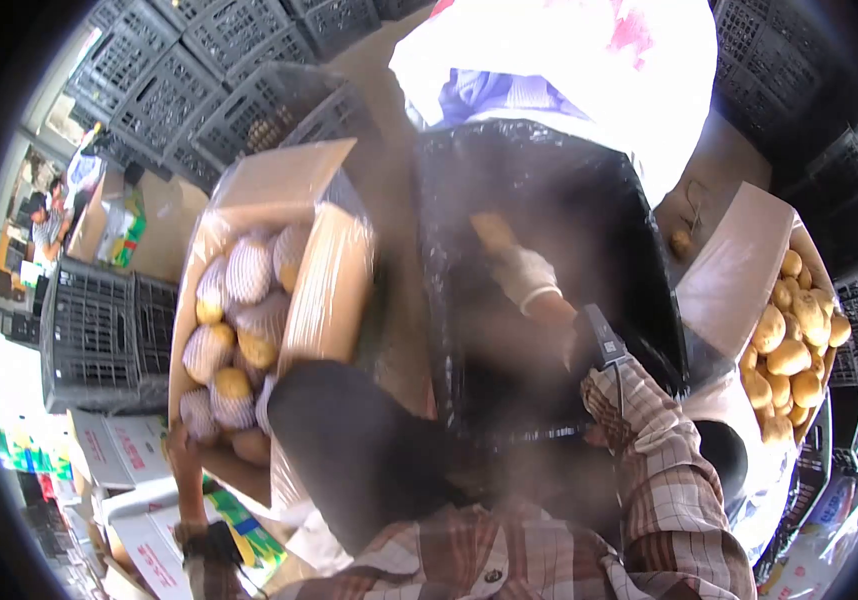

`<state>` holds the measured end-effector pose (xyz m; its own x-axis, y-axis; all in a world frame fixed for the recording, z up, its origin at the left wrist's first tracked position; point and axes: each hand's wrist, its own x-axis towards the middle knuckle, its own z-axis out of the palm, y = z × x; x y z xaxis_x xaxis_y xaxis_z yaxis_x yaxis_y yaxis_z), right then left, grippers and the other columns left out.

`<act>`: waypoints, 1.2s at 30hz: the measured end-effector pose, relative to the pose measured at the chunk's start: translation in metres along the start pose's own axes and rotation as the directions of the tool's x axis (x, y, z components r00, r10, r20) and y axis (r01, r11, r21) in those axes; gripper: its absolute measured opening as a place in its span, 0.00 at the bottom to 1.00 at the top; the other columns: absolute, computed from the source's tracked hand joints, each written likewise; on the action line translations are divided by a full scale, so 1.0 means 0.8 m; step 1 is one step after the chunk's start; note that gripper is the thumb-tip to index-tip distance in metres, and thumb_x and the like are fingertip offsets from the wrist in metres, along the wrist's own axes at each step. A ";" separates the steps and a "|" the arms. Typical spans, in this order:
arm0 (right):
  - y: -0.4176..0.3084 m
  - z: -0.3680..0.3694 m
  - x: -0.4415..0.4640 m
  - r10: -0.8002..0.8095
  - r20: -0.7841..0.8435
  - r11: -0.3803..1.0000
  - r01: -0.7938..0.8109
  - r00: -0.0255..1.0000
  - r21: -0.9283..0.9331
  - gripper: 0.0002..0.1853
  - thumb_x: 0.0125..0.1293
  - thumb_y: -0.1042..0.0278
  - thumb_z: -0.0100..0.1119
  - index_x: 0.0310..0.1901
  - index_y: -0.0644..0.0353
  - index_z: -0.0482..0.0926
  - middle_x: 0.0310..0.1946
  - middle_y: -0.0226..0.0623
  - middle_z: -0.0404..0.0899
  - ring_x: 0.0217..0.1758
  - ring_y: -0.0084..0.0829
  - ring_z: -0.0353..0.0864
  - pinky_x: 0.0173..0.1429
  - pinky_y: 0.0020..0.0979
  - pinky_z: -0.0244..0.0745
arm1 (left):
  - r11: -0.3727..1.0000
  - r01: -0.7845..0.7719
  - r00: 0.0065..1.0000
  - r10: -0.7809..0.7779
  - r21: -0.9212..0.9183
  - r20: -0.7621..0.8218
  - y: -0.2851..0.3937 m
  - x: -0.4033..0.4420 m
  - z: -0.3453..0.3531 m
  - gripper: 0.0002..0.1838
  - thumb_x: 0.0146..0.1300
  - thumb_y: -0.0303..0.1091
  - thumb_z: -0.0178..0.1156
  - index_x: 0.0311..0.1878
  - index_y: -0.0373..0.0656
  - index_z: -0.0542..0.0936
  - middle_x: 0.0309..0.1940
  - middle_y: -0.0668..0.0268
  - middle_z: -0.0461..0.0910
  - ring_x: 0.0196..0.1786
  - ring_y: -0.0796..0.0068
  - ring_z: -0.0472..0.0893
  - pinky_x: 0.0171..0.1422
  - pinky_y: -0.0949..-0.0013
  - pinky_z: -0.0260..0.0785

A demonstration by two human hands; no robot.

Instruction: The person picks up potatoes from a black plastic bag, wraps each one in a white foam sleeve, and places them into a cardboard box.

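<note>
My right hand, in a white glove, reaches over a black-lined container. Its fingers are closed on a yellow-brown, elongated potato, blurred by motion. A dark device is strapped to that wrist. My left hand grips the near left edge of an open cardboard box; its fingers are partly hidden. Large yellowish produce in white foam nets fills this box. To my right, another open box holds many bare potatoes.
Dark plastic crates are stacked at the back left, with more crates on the left. A white sack stands behind the black-lined container. Flattened white cartons lie at lower left. Another person is at far left.
</note>
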<state>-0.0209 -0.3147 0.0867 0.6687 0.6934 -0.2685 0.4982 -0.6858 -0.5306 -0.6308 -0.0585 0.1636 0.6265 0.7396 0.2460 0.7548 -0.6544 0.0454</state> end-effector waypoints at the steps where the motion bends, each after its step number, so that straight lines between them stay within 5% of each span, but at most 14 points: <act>1: 0.029 0.014 0.022 0.048 0.046 0.996 -0.045 0.998 -0.072 0.16 0.54 0.60 0.57 0.45 0.53 0.75 0.42 0.44 0.77 0.48 0.44 0.76 0.49 0.42 0.72 | 0.987 0.108 0.980 -0.125 0.115 0.154 0.013 0.015 -0.013 0.18 0.50 0.25 0.49 0.45 0.43 0.80 0.37 0.50 0.77 0.42 0.50 0.74 0.49 0.54 0.66; 2: 0.046 0.025 0.037 0.100 0.093 0.986 -0.086 0.991 -0.144 0.19 0.53 0.59 0.59 0.48 0.53 0.74 0.44 0.44 0.77 0.49 0.44 0.76 0.49 0.43 0.72 | 0.949 0.196 0.920 -0.265 0.246 0.288 0.029 0.030 -0.029 0.17 0.50 0.24 0.48 0.42 0.42 0.81 0.37 0.51 0.77 0.43 0.52 0.75 0.50 0.54 0.66; 4: 0.049 0.034 0.061 0.119 0.076 0.984 -0.107 0.990 -0.145 0.23 0.52 0.60 0.60 0.52 0.52 0.71 0.47 0.44 0.74 0.51 0.44 0.75 0.51 0.43 0.71 | 0.956 -0.007 0.999 0.021 0.292 -0.045 0.052 0.076 -0.025 0.14 0.52 0.24 0.47 0.38 0.40 0.81 0.35 0.53 0.79 0.41 0.53 0.76 0.50 0.57 0.66; 6: 0.065 0.075 0.101 0.136 0.076 0.982 -0.124 0.988 -0.146 0.28 0.51 0.61 0.61 0.55 0.52 0.68 0.50 0.44 0.72 0.53 0.45 0.74 0.52 0.43 0.71 | 0.939 0.162 0.980 -0.189 -0.303 -0.061 0.258 0.187 -0.057 0.11 0.56 0.26 0.54 0.42 0.34 0.79 0.37 0.56 0.80 0.39 0.67 0.79 0.49 0.69 0.68; 8: 0.080 0.131 0.154 -0.203 -0.271 0.975 0.167 0.941 -0.148 0.34 0.51 0.60 0.62 0.60 0.51 0.60 0.53 0.44 0.66 0.54 0.46 0.71 0.54 0.41 0.69 | 0.803 0.080 0.997 -0.067 -0.590 0.044 0.365 0.269 -0.026 0.11 0.57 0.24 0.55 0.43 0.32 0.78 0.37 0.61 0.80 0.40 0.75 0.78 0.46 0.74 0.68; 11: 0.065 0.128 0.157 -0.065 -0.187 0.980 0.027 0.980 -0.198 0.39 0.48 0.59 0.64 0.62 0.52 0.56 0.52 0.45 0.64 0.53 0.46 0.69 0.54 0.42 0.68 | 0.523 0.041 0.951 0.240 -0.852 0.194 0.550 0.371 0.026 0.09 0.58 0.25 0.58 0.41 0.35 0.79 0.35 0.65 0.79 0.35 0.78 0.77 0.39 0.77 0.69; 16: 0.115 0.189 0.213 0.012 -0.209 1.000 -0.010 0.978 0.010 0.42 0.45 0.55 0.66 0.61 0.53 0.57 0.52 0.45 0.63 0.52 0.45 0.70 0.53 0.43 0.69 | 0.574 -0.815 0.513 0.649 -0.081 -0.561 0.737 0.495 0.139 0.17 0.51 0.36 0.63 0.43 0.38 0.77 0.38 0.54 0.78 0.40 0.58 0.77 0.45 0.61 0.68; 18: 0.119 0.179 0.214 0.078 -0.155 0.991 -0.060 0.985 0.120 0.41 0.44 0.55 0.67 0.59 0.55 0.59 0.50 0.45 0.65 0.51 0.44 0.71 0.52 0.42 0.70 | 0.690 -0.710 0.699 0.668 -0.139 -0.255 0.773 0.529 0.173 0.19 0.52 0.35 0.61 0.47 0.38 0.75 0.41 0.52 0.77 0.45 0.56 0.76 0.49 0.61 0.66; 21: 0.124 0.154 0.201 0.186 -0.010 0.935 -0.174 0.982 0.310 0.40 0.42 0.54 0.68 0.56 0.59 0.62 0.48 0.46 0.68 0.50 0.43 0.73 0.52 0.41 0.70 | 0.689 -0.470 0.882 0.393 -0.552 -0.260 0.764 0.583 0.220 0.15 0.52 0.31 0.59 0.42 0.34 0.77 0.37 0.57 0.79 0.41 0.61 0.77 0.49 0.65 0.67; 25: 0.129 0.105 0.151 0.295 0.268 0.683 -0.399 0.917 0.611 0.38 0.39 0.54 0.70 0.52 0.64 0.67 0.45 0.47 0.73 0.47 0.41 0.75 0.51 0.38 0.71 | 0.237 0.143 0.938 0.279 -0.961 0.208 0.689 0.478 0.108 0.14 0.54 0.27 0.56 0.45 0.34 0.74 0.38 0.62 0.77 0.45 0.72 0.76 0.50 0.71 0.68; 29: 0.126 0.030 0.087 0.328 0.445 0.401 -0.549 0.834 0.733 0.38 0.38 0.53 0.71 0.50 0.68 0.71 0.43 0.47 0.76 0.46 0.39 0.77 0.51 0.37 0.71 | 0.472 0.507 0.573 0.440 -0.721 0.691 0.551 0.399 0.052 0.18 0.52 0.31 0.63 0.48 0.39 0.74 0.35 0.67 0.79 0.35 0.81 0.76 0.32 0.79 0.66; 32: 0.121 -0.005 0.055 0.257 0.256 0.534 -0.358 0.932 0.766 0.33 0.42 0.56 0.71 0.47 0.70 0.72 0.38 0.42 0.77 0.40 0.34 0.78 0.47 0.33 0.73 | 0.753 0.371 0.484 0.342 -0.543 0.805 0.503 0.329 0.071 0.25 0.46 0.32 0.68 0.48 0.38 0.73 0.36 0.62 0.79 0.37 0.76 0.77 0.37 0.75 0.68; 34: 0.113 -0.024 0.027 0.013 0.261 0.010 -0.261 0.965 0.965 0.29 0.46 0.60 0.70 0.48 0.68 0.72 0.38 0.40 0.78 0.38 0.33 0.78 0.46 0.32 0.73 | 0.849 0.158 0.772 0.212 -0.503 0.600 0.511 0.288 0.082 0.30 0.45 0.33 0.69 0.50 0.35 0.68 0.38 0.56 0.77 0.40 0.69 0.77 0.44 0.69 0.69; 36: 0.091 -0.046 -0.004 -0.030 0.220 -0.017 -0.221 0.975 0.975 0.26 0.49 0.63 0.68 0.49 0.67 0.72 0.38 0.38 0.77 0.38 0.31 0.78 0.46 0.31 0.73 | 0.848 0.108 0.876 0.166 -0.519 0.453 0.505 0.293 0.127 0.36 0.41 0.36 0.72 0.50 0.33 0.64 0.40 0.50 0.76 0.41 0.64 0.78 0.45 0.65 0.70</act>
<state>0.0332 -0.3750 0.0787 0.5152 0.7454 -0.4230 -0.6946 0.0740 -0.7156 -0.1597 -0.1334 0.1415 0.7619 0.6107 -0.2157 0.6067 -0.5564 0.5678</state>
